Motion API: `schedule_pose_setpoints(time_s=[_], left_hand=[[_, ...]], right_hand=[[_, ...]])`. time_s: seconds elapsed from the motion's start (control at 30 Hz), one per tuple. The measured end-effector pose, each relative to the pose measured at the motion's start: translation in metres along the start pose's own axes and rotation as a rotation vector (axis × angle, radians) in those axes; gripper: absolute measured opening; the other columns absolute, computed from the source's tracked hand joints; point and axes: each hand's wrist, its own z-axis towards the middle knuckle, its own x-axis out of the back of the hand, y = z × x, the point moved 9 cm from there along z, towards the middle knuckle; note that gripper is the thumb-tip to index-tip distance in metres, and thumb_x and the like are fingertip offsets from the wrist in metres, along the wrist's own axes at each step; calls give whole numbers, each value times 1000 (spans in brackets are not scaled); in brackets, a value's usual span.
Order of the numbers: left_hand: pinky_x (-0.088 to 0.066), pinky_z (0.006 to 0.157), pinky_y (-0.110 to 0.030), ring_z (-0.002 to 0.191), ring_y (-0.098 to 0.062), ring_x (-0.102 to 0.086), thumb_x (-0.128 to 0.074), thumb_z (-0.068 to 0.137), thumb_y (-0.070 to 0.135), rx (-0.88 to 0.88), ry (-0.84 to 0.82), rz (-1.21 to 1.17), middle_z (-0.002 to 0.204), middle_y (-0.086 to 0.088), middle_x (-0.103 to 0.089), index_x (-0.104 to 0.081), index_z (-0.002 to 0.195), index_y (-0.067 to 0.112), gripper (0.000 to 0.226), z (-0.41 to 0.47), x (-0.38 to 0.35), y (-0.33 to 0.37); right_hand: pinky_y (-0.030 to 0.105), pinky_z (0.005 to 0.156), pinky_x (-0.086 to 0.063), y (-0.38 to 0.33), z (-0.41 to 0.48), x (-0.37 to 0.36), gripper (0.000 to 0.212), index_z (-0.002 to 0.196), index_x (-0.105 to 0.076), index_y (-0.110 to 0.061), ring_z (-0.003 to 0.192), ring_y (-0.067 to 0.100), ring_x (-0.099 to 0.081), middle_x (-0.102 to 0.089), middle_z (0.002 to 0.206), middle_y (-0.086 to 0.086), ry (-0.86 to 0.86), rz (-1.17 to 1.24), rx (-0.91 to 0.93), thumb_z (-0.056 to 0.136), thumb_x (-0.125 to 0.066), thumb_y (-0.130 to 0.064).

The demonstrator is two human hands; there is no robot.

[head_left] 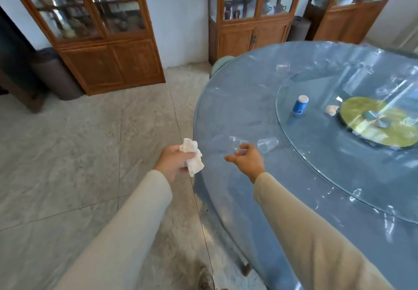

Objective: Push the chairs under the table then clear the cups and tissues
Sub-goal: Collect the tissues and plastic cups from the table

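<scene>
Off the near edge of the surface (237, 108), over open floor (90, 142), the left hand (174, 162) holds a crumpled tissue (192, 157) — grip closed round it. Over that edge the right hand (248, 159), grip wide, hovers just beside a clear cup (236, 143); a second cup (268, 145) lies near — cabinets (108, 40) stand beyond.

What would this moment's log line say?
left hand: grips crumpled tissue | right hand: open near tipped clear cup | on table: second cup, another tissue
</scene>
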Motion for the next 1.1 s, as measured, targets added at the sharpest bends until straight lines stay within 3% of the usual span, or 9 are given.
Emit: schedule_pose_setpoints(time_s=[0.1, 0.27, 0.37, 0.47, 0.53, 0.6, 0.73, 0.9, 1.1], left_hand=[[-55, 55, -29, 82, -31, -68, -65, 91, -2, 2, -50, 40, 100, -18, -71, -69, 104, 2, 14, 45, -11, 21], [-55, 53, -29, 84, -30, -71, -71, 87, 1, 31, -161, 73, 103, -16, -73, -71, 109, 3, 22, 123, -45, 44], [-53, 52, -28, 76, -27, -71, -72, 86, 1, 49, -264, 114, 100, -16, -73, -71, 103, 3, 17, 172, -71, 50], [-54, 49, -27, 78, -29, -69, -68, 89, -4, 87, -355, 161, 101, -18, -70, -66, 114, -4, 25, 219, -95, 46], [-58, 54, -30, 81, -29, -70, -69, 89, -3, 104, -422, 242, 102, -18, -71, -68, 113, -3, 24, 252, -110, 42], [-60, 59, -33, 80, -27, -72, -68, 89, -2, 128, -490, 317, 99, -15, -74, -70, 104, 4, 15, 286, -125, 40], [-57, 58, -31, 78, -26, -73, -68, 89, -2, 164, -595, 410, 92, -13, -76, -71, 105, 2, 16, 354, -153, 43], [-61, 73, -40, 83, -27, -74, -71, 87, 1, 131, -684, 528, 95, -14, -76, -73, 100, 4, 14, 418, -182, 34], [-61, 75, -40, 94, -33, -75, -74, 87, 5, 151, -762, 604, 102, -17, -76, -72, 104, 4, 17, 433, -191, 9]], right_hand=[[38, 98, -51, -7, 26, 1, 71, 124, -53, -19, 104, 20, -64, -65, 105, 0, 44, -26, -12, 65, -91, -32], [36, 95, -50, -7, 66, 17, 70, 126, -51, -14, 103, 22, -62, -61, 107, 3, 174, 14, -74, 68, -89, -24], [37, 96, -50, -1, 92, 25, 69, 124, -50, -13, 105, 22, -61, -61, 108, 3, 297, 68, -123, 67, -89, -17], [33, 89, -49, -1, 124, 25, 65, 122, -52, -15, 103, 20, -62, -63, 108, -2, 385, 91, -153, 67, -87, -16], [28, 83, -47, 3, 144, 21, 64, 122, -53, -17, 100, 19, -63, -63, 107, -3, 451, 117, -176, 68, -86, -16], [31, 86, -50, 9, 164, 18, 66, 124, -53, -17, 99, 19, -63, -62, 104, -3, 529, 128, -197, 66, -86, -16], [24, 86, -43, 22, 200, 17, 62, 124, -55, -18, 100, 19, -61, -62, 107, -5, 668, 54, -282, 70, -84, -19], [27, 80, -45, 37, 222, 13, 52, 115, -58, -25, 91, 21, -64, -65, 102, -10, 911, 153, -334, 70, -83, -21], [26, 73, -45, 58, 214, -10, 48, 112, -60, -23, 82, 19, -65, -69, 91, -5, 966, 194, -394, 71, -84, -31]])
